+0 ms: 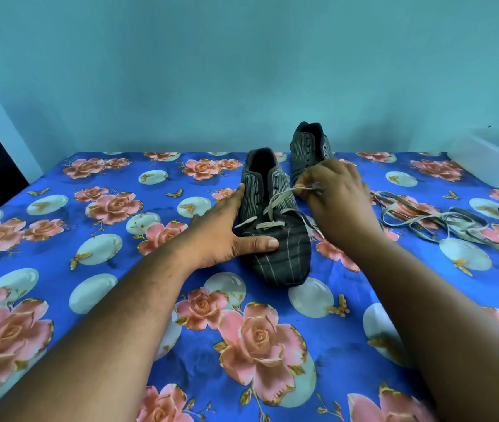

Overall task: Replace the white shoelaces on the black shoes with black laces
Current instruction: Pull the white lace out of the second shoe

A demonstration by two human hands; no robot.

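The near shoe [275, 226] sits mid-table on the flowery cloth [59, 239], its white lace [272, 205] only in the lowest holes. The right hand [336, 196] pinches the lace end; the left hand [227, 229], fingers straight, presses the shoe. The far shoe [310, 144] looks bare. A pulled-out lace [437, 217] lies right. No black laces are in yet. I cannot tell what the clear box [494, 159] holds.

near shoe [275, 226] before far shoe [310, 144], loose laces [434, 217] right.

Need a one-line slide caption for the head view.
Left hand steadies the near shoe while the right hand pulls its white lace out.
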